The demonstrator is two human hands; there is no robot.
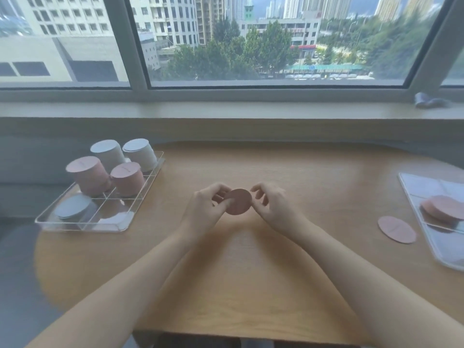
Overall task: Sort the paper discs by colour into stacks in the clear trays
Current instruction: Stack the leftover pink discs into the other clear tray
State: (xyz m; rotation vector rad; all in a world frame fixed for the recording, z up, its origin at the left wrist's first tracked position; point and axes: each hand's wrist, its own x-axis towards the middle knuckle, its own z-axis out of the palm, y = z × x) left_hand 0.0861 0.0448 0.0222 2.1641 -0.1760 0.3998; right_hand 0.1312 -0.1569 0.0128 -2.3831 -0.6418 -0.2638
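Observation:
My left hand (pixel 207 205) pinches a pink paper disc (pixel 239 202) above the middle of the wooden table. My right hand (pixel 270 200) sits at the disc's right edge with fingers curled; I cannot tell whether it touches the disc. A clear divided tray (pixel 150 182) at the left holds two tall pink stacks (pixel 86 175), two tall pale grey-white stacks (pixel 139 154), a low grey stack (pixel 72 207) and a low pale stack (pixel 114 218). A second clear tray (pixel 426 237) at the right edge holds a few pink discs (pixel 443 208). One loose pink disc (pixel 396 229) lies beside it.
The oval wooden table (pixel 238 272) runs up to a wall below a window sill (pixel 226 109). A small grey object (pixel 429 100) lies on the sill at the right. Bare tabletop lies between the two trays.

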